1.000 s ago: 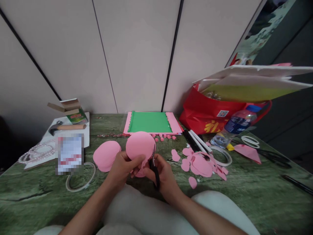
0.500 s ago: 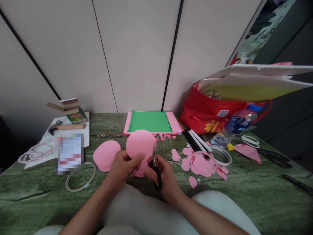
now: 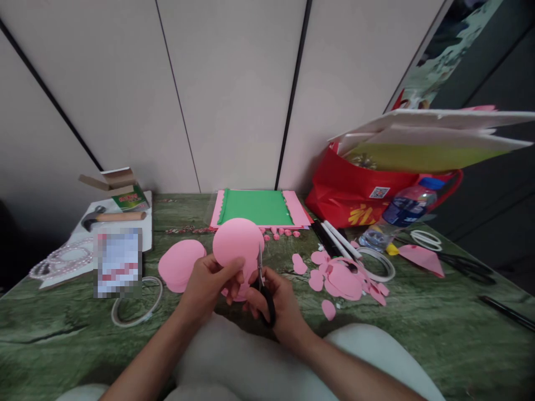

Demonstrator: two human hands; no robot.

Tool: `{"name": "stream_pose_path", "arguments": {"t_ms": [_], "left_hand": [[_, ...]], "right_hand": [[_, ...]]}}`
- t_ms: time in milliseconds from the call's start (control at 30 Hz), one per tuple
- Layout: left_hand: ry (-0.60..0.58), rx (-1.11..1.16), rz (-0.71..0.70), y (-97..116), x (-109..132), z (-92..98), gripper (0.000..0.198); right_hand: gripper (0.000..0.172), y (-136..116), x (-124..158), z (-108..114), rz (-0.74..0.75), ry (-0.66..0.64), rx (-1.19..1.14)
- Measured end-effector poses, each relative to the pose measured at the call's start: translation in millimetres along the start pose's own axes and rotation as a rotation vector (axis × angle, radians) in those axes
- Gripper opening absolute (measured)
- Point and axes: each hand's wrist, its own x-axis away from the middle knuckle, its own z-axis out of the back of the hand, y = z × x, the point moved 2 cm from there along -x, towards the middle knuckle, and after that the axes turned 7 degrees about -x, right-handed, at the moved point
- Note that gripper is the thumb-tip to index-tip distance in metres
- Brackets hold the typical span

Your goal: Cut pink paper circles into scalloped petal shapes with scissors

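My left hand (image 3: 211, 284) pinches a round pink paper piece (image 3: 236, 239) upright, thumb in front and fingers behind. In my right hand (image 3: 280, 301) is a pair of scissors (image 3: 267, 303) with black handles, its blades pointing up at the right edge of that piece. Whether the blades bite into the paper is hard to tell. More pink paper shows below and behind my fingers, partly hidden. Left of my hands lies a stack of pink paper rounds (image 3: 181, 265). Pink paper scraps (image 3: 345, 281) are heaped to the right.
Green sheets (image 3: 254, 207) over pink ones lie at the back. A red bag (image 3: 346, 184), a water bottle (image 3: 407, 209), markers (image 3: 340, 239) and a tape roll (image 3: 378, 264) stand or lie right. Another tape roll (image 3: 137, 323), a hammer (image 3: 121, 216) and bead strings (image 3: 62, 259) are left.
The paper piece and the scissors have shifted slightly left, and the piece a little up. The scissor blades look tilted a bit more to the left. Both hands keep their hold.
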Motion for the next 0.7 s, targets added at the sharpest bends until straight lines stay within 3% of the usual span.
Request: {"name": "stream_pose_path", "arguments": {"t_ms": [133, 367, 700], "left_hand": [[0.056, -0.090, -0.007, 2, 1, 1.2, 0.037], [0.020, -0.149, 0.039, 3, 0, -0.4, 0.035], [0.056, -0.147, 0.028, 2, 1, -0.5, 0.035]], "right_hand": [[0.033, 0, 1, 0, -0.027, -0.017, 0.025], [0.040, -16, -2, -2, 0.038, 0.045, 0.021], [0.037, -15, -1, -2, 0.055, 0.036, -0.003]]}}
